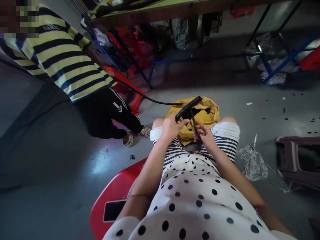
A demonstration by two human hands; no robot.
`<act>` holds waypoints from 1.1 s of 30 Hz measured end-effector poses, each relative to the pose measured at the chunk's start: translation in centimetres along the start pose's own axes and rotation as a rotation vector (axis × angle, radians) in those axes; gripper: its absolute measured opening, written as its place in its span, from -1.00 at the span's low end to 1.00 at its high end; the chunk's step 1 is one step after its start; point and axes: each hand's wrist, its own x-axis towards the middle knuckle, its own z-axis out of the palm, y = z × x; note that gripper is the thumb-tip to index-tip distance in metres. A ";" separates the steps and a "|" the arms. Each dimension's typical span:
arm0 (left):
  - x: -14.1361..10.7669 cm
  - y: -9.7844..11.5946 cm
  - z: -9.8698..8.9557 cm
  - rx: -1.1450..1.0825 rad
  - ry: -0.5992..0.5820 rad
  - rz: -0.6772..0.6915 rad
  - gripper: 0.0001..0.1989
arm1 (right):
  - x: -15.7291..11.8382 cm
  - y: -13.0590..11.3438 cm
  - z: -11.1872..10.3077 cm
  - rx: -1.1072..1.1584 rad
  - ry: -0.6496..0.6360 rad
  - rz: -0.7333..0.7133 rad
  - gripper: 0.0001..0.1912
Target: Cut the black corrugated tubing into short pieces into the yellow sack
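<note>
A black ribbed tube slants up and to the right over a yellow sack between the knees. My left hand is closed round the tube's lower end, its fingers pointing right. In my right hand is a thin dark tool, pointing up and away; its exact kind is hard to make out. The sack is open at the top, with dark pieces inside. A thin black cable runs from the left to the sack.
A person in a striped shirt stands at the left. A workbench with blue legs crosses the top. A red stool bears a phone. At the right are a grey stool and clear plastic on the floor.
</note>
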 end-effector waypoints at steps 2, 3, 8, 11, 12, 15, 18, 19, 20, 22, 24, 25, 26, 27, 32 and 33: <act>-0.1 -0.4 -2.1 0.166 -0.012 0.025 -0.72 | -1.1 -0.7 -1.0 -0.034 -0.013 -0.050 -0.34; -0.3 -0.8 -3.0 0.219 -0.033 0.048 -0.69 | -1.8 -1.0 -1.6 -0.053 -0.031 -0.068 -0.33; -2.0 -3.0 -4.3 0.228 -0.109 0.183 -0.68 | -4.4 -0.9 -3.2 -0.153 -0.077 -0.053 -0.32; -2.9 -4.1 -3.6 0.106 -0.176 0.208 -0.68 | -4.7 -0.2 -3.2 -0.198 -0.072 -0.016 -0.35; -3.1 -4.3 -3.3 0.074 -0.198 0.204 -0.68 | -4.6 0.0 -3.1 -0.212 -0.065 -0.010 -0.34; -3.5 -4.8 -2.6 0.019 -0.224 0.203 -0.69 | -4.3 0.2 -2.7 -0.243 -0.028 -0.024 -0.31; -3.8 -4.7 -2.3 0.001 -0.192 0.215 -0.70 | -3.9 -0.4 -2.0 -0.186 0.091 -0.099 -0.32; -3.9 -4.6 -2.3 0.000 -0.182 0.222 -0.70 | -3.8 -0.9 -1.8 -0.147 0.126 -0.137 -0.32; -4.0 -4.5 -2.4 0.002 -0.175 0.232 -0.70 | -3.6 -1.3 -1.6 -0.107 0.148 -0.171 -0.31; -4.1 -4.1 -2.5 0.004 -0.188 0.263 -0.71 | -3.1 -2.4 -1.1 -0.065 0.140 -0.215 -0.27; -4.2 -3.8 -2.7 -0.005 -0.220 0.293 -0.72 | -2.5 -3.5 -0.6 -0.086 0.140 -0.208 -0.25; -4.3 -3.7 -2.8 -0.013 -0.230 0.306 -0.73 | -2.2 -3.9 -0.3 -0.104 0.146 -0.199 -0.25; -4.4 -3.6 -2.7 -0.020 -0.214 0.308 -0.75 | -1.9 -4.2 0.0 -0.118 0.155 -0.196 -0.25; -4.6 -3.5 -2.6 -0.023 -0.160 0.292 -0.77 | -1.6 -4.5 0.3 -0.129 0.168 -0.199 -0.25; -6.8 -2.4 -0.2 -0.242 0.325 -0.085 -0.79 | -1.0 -4.2 1.9 -0.102 0.270 -0.252 -0.28; -7.1 -2.0 0.5 -0.392 0.229 -0.150 -0.74 | -1.0 -4.0 2.1 -0.089 0.275 -0.253 -0.28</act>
